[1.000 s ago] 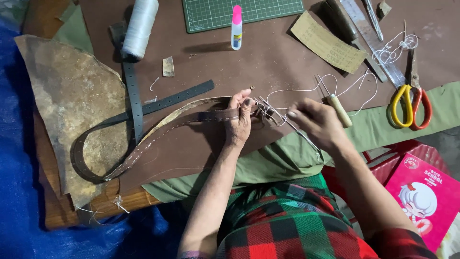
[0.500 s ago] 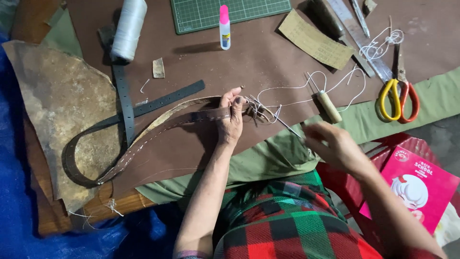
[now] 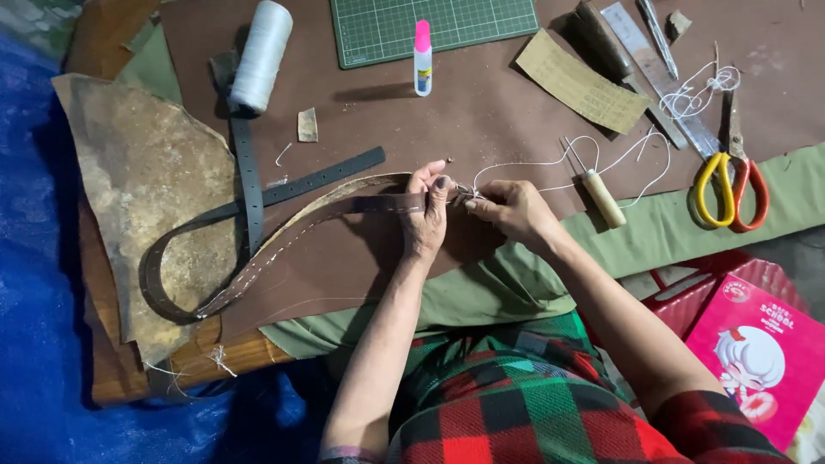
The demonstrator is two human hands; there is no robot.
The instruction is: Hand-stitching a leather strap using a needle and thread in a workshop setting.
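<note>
Head view — brown leather mat (image 3: 516, 112) on wooden table (image 3: 215, 361), blue tarp (image 3: 34, 344) beside

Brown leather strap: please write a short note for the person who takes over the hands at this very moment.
Left hand: pinches the end of the long brown leather strap, which curves away left across the brown work mat.
Right hand: fingertips closed on the white thread right at the strap end; whether it holds a needle cannot be seen.
Nearby: wooden-handled awl just right of the hands, yellow-and-orange scissors further right, white thread spool at the upper left.
Done: a stitch line shows along the strap.
Left: the thread is uncut and hangs loose from the strap end.
</note>
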